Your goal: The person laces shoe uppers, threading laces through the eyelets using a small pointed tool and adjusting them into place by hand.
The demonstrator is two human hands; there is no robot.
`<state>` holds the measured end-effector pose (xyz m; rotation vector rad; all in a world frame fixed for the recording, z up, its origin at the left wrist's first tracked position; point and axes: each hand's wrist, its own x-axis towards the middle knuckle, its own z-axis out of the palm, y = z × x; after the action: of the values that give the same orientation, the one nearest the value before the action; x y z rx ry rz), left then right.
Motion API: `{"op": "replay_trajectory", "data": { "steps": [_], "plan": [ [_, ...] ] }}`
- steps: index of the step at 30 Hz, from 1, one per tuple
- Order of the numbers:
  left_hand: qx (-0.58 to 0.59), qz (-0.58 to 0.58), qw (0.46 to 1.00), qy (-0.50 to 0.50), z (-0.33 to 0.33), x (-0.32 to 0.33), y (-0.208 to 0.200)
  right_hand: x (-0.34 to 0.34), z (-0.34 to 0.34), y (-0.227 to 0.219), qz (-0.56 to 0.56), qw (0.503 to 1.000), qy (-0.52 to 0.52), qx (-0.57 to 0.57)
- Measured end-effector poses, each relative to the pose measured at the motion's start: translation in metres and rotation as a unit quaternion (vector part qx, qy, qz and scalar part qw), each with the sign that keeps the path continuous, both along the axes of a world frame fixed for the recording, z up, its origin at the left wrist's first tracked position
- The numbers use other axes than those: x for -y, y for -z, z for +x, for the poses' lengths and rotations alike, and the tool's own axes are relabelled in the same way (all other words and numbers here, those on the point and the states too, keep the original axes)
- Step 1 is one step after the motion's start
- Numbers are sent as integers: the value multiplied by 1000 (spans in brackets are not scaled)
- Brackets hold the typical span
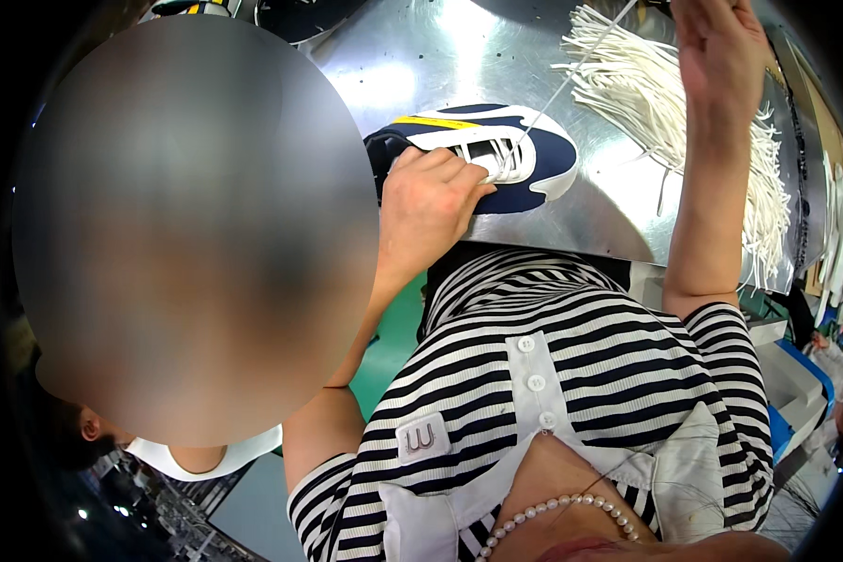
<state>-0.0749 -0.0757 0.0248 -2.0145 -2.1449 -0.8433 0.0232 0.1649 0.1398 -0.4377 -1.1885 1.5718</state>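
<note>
A navy and white sneaker (554, 159) with a yellow stripe lies on its sole on the metal table, toe pointing right. My left hand (431, 208) is closed over the near side of its lacing opening, fingers curled at the tongue and eyelets. From the front eyelets a white shoelace (560, 91) runs taut up and to the right, out of the top edge. My right hand (723, 61) is raised at the upper right, at the lace's far end. Its fingertips are cut off by the picture edge, but the tight lace shows it is held.
A large bundle of white shoelaces (632, 94) is spread over the right side of the metal table (375, 80), partly behind my right forearm. Dark shoes (304, 14) stand at the far left edge. Another person (206, 459) is close on my left, largely covered by a blurred disc.
</note>
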Motion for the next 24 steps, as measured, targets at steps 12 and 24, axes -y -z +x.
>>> {"op": "replay_trajectory", "data": {
  "steps": [12, 24],
  "plan": [
    [334, -179, 899, -220, -9, 9, -15, 61, 15, 110, -149, 846, -468, 209],
    [221, -42, 931, -287, -1, -6, 18, 88, -5, 144, 57, 912, -280, 294]
  ]
}}
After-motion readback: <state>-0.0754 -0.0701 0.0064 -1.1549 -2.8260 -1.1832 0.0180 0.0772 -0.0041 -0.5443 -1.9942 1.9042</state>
